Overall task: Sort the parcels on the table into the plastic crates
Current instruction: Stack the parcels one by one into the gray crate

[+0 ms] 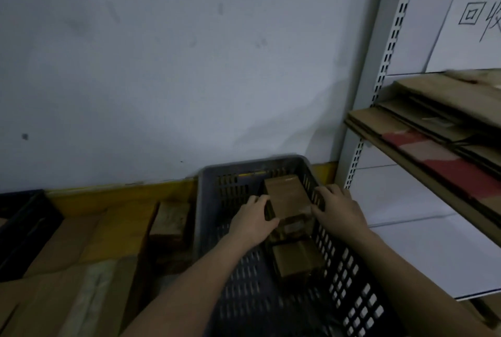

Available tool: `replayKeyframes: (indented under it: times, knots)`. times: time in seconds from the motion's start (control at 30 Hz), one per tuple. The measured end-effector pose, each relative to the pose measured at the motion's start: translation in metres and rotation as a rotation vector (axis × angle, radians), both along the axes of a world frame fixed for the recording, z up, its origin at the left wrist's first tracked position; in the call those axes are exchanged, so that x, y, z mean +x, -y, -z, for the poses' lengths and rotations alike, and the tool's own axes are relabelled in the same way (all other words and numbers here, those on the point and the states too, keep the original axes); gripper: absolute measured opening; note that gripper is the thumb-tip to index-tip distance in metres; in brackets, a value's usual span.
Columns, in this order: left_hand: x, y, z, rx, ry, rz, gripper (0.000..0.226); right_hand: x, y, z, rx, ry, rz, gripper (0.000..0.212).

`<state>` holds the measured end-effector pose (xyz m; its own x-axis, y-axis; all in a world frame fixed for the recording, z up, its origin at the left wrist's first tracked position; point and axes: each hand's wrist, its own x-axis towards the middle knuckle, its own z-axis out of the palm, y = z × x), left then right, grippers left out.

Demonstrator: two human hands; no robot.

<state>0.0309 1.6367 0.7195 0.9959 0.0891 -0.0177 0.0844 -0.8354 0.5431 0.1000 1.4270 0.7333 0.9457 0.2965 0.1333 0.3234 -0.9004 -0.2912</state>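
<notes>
Starting at the left edge of the frame, a dark crate (24, 228) shows only its corner, and next to it lie flattened cardboard sheets (81, 269) and a small brown parcel (169, 218) resting outside any crate. At lower centre stands the grey plastic crate (339, 269) with slotted walls. The left hand (253, 221) has its fingers curled against the left side of a brown cardboard parcel (287, 195) at the crate's far end, and the right hand (339, 208) mirrors it on the right side, so both hands clasp the box between them, low inside the crate. Whether it already rests on the floor of the crate cannot be told. A second boxed parcel (295, 259) sits nearer in the same crate. On the right, a metal shelf (390, 52) carries stacked flat cardboard (433, 125). Judging by this, at least one parcel is sorted, one is being placed, and the outside one probably remains.
</notes>
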Motion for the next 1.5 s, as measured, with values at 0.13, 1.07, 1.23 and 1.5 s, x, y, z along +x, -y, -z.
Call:
replayKeyframes:
  times: [0.13,1.07,1.23,1.5]
  knots:
    - [0.035,0.02,0.016,-0.07,-0.034,-0.053,0.071,0.023,0.003,0.008,0.045,-0.007,-0.055,0.052]
    - [0.046,0.003,0.071,-0.445,0.067,-0.375,0.084,0.059,-0.074,0.026,0.464,-0.123,-0.113,0.032]
    - [0.008,-0.016,0.064,-0.314,0.071,-0.524,0.083,0.064,-0.097,0.067,0.376,-0.207,0.023,0.031]
    - [-0.006,-0.024,0.067,-0.325,0.053,-0.568,0.084,0.045,-0.107,0.138,-0.013,-0.338,0.207,0.082]
